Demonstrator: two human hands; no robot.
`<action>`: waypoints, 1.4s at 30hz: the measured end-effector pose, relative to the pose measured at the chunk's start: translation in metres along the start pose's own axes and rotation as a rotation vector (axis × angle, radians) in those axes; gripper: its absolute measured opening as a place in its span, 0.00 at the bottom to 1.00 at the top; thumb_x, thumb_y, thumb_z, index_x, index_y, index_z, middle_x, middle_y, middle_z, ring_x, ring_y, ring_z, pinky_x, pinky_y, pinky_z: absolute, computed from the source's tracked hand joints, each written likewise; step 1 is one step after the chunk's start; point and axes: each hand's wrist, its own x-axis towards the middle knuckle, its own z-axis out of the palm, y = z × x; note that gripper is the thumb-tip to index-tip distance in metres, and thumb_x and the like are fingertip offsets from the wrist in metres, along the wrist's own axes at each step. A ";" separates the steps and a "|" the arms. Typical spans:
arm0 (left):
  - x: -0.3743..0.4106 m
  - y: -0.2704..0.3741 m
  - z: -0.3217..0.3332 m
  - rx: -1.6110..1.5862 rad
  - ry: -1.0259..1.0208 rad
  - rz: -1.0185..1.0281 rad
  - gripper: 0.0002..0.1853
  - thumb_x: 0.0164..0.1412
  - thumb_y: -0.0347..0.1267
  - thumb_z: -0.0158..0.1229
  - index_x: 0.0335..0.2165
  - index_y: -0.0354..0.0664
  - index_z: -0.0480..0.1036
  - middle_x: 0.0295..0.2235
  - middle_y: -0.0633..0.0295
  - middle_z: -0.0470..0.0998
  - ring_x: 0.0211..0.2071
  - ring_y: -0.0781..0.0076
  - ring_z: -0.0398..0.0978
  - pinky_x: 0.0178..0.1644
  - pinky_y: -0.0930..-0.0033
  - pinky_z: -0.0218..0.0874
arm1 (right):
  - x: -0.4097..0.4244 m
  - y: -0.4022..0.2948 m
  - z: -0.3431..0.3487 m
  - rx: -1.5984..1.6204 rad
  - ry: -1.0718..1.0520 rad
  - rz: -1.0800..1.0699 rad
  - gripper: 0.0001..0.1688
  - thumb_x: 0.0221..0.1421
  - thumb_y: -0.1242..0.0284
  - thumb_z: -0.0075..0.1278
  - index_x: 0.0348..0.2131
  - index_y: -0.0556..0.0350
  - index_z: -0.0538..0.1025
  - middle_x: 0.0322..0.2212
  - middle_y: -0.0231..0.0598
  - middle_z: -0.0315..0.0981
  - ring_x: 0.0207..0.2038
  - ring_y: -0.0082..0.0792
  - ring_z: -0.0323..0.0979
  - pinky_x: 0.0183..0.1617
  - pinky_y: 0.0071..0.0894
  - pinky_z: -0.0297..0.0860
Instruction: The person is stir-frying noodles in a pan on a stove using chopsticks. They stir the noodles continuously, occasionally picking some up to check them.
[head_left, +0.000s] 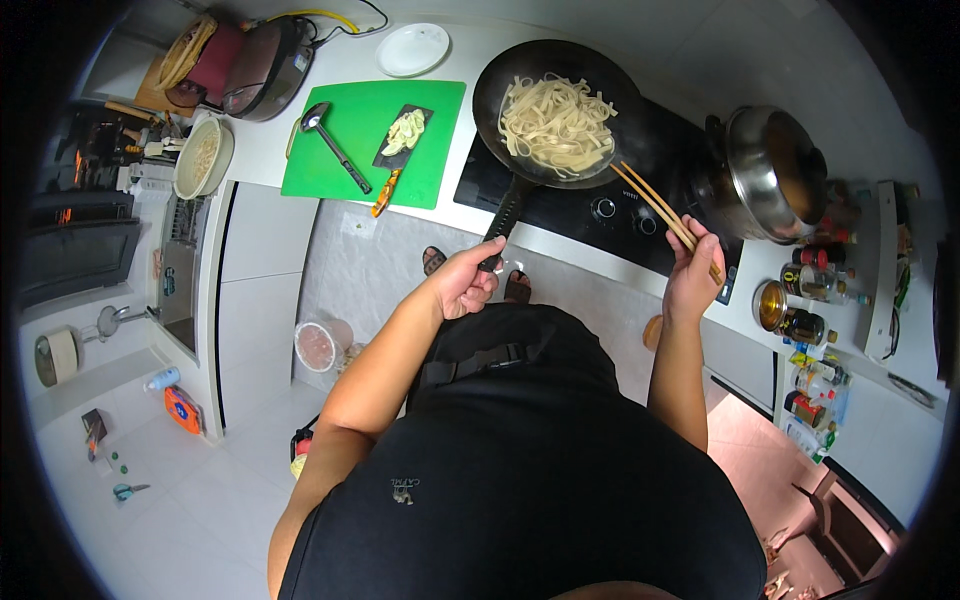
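Note:
My left hand (466, 281) grips the black handle of a dark wok (491, 112), which stands over the left part of a black glass cooktop (570, 217). Wide, flat noodles (559, 124) lie heaped in the wok. In my right hand (694, 266) is a pair of wooden chopsticks (656, 196), their tips close to the wok's lower right rim. A green cutting board (349, 112) lies left of the wok. On it rest a black ladle (339, 154) and a kitchen knife (382, 196) with a patterned orange handle; sliced pale vegetable pieces (406, 133) lie on its blade.
A lidded steel pot (772, 172) stands right of the wok. Bottles and jars (806, 326) line the counter at right, beside a bowl of yellowish liquid (770, 305). A white plate (412, 50), a rice cooker (268, 69) and an oval bowl (204, 157) stand at left. A bin (319, 346) is on the floor.

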 end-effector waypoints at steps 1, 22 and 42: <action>-0.001 0.002 0.000 0.005 -0.009 0.008 0.21 0.65 0.52 0.60 0.28 0.48 0.68 0.12 0.72 0.62 0.08 0.86 0.50 0.11 0.81 0.36 | 0.000 0.000 0.000 0.002 0.001 0.001 0.26 0.74 0.62 0.40 0.47 0.73 0.75 0.47 0.58 0.77 0.48 0.44 0.78 0.52 0.38 0.78; -0.014 0.079 -0.031 0.345 0.262 0.393 0.21 0.62 0.49 0.62 0.23 0.47 0.67 0.11 0.74 0.58 0.08 0.85 0.49 0.12 0.77 0.35 | 0.037 -0.016 0.006 -0.180 -0.094 0.041 0.31 0.75 0.59 0.37 0.55 0.75 0.71 0.50 0.59 0.76 0.49 0.45 0.79 0.56 0.37 0.76; -0.026 0.061 -0.017 1.126 0.694 0.678 0.37 0.56 0.62 0.61 0.31 0.32 0.77 0.22 0.47 0.78 0.28 0.51 0.79 0.35 0.56 0.68 | 0.173 0.108 0.205 -0.649 -0.786 -0.164 0.18 0.67 0.63 0.54 0.52 0.49 0.81 0.41 0.39 0.83 0.41 0.27 0.78 0.46 0.27 0.74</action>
